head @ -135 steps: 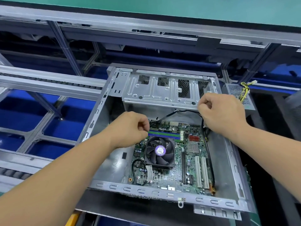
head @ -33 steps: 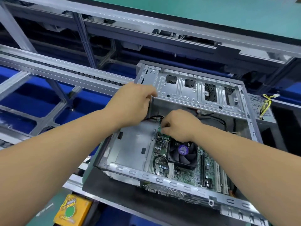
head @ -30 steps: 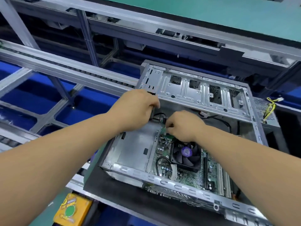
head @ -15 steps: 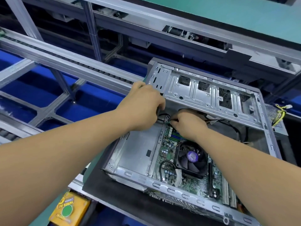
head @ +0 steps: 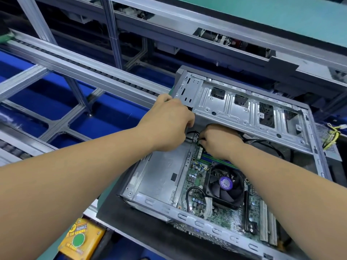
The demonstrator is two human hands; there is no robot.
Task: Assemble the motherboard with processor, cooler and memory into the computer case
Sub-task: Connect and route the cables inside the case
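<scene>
Fingers of both hands curl round a black cable (head: pixel 191 132) inside the case (head: pixel 244 109).

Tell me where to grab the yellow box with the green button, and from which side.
Judging from the head view, grip the yellow box across its two long side edges, coming from above. It lies flat, face up, its top unobstructed; keep fingers off the green button at its centre.
</scene>
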